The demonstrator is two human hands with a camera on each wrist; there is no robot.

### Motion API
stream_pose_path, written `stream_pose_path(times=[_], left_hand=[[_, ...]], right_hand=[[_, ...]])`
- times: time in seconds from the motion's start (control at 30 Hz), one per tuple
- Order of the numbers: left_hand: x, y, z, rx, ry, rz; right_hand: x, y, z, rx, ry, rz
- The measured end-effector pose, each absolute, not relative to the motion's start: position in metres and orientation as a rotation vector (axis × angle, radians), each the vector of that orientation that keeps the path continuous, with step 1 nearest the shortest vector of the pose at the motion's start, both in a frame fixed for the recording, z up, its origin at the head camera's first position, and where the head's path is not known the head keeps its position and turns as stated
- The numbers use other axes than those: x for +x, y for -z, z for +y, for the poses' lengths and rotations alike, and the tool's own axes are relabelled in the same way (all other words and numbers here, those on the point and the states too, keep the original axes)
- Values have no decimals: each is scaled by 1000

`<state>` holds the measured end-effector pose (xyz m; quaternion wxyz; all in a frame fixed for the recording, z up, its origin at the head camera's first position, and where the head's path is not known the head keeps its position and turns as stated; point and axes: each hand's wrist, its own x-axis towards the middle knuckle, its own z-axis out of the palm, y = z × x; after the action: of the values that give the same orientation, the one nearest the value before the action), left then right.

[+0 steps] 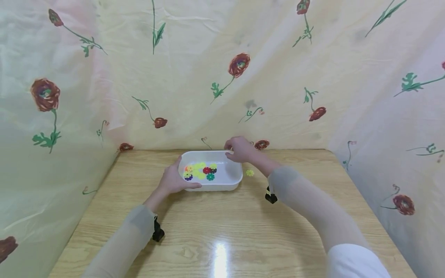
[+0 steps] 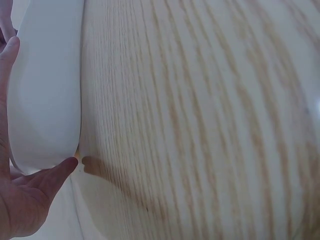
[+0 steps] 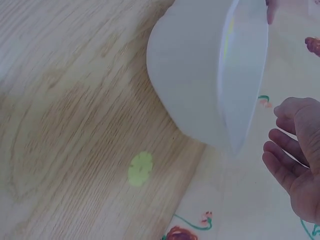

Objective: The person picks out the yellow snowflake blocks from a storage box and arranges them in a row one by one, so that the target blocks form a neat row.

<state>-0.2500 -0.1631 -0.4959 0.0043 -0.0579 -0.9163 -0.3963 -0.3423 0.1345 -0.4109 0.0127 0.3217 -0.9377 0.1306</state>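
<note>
A white plastic tub (image 1: pixel 222 187) sits near the far edge of the wooden table. Several flower-shaped plastic discs lie in its left half: yellow (image 1: pixel 199 166), red (image 1: pixel 206 170), green (image 1: pixel 210 177) and dark ones. My left hand (image 1: pixel 172 178) grips the tub's left end, thumb along the front rim. In the left wrist view, fingertips (image 2: pixel 70 164) reach the tub's lower edge. Over the back right corner of the tub is my right hand (image 1: pixel 240 150). The right wrist view shows its fingers (image 3: pixel 285 145) loosely bent and apart from the tub, with nothing visible between them.
One yellow flower-shaped disc (image 1: pixel 250 173) lies on the table (image 1: pixel 215 220) just right of the tub. A flower-printed cloth (image 1: pixel 194 77) hangs behind the table and along both its sides.
</note>
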Motion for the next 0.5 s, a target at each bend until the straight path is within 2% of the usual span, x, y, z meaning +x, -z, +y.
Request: stream_pose_path(times=[0.5], left_hand=[[-250,497,-164,-145,1235,-2890]], right_hand=[[-341,419,104,1060,-445,-2970]])
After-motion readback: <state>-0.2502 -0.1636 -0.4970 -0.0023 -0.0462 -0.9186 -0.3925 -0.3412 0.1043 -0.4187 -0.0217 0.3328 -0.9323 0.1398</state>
